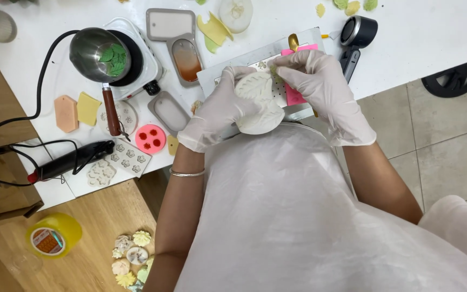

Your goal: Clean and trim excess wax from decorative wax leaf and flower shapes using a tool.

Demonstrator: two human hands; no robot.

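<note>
Head view, looking straight down: both gloved hands meet over a white leaf-shaped mould (pixel 259 103), held just above the near edge of the white worktop (pixel 417 32). The left hand (pixel 217 113) cups the mould from the side and below, fingers closed round its edge. The right hand (pixel 320 86) curls over the far end, fingertips (pixel 283 69) pinched together at the mould's top rim (what they pinch is too small to make out). Under the hands lies a grey tray (pixel 260 57) with a pink block (pixel 295 94) on it, and a gold spoon (pixel 293 41) pokes out behind.

To the left, a steel pot (pixel 99 54) holding green leaf pieces sits on a small white hotplate (pixel 141 54), its wooden handle pointing toward the person. Near it lie a round pink mould (pixel 151 138), a black tool (pixel 71 160) with a red tip, and a yellow roll of tape (pixel 54 236) on the wooden surface below.
</note>
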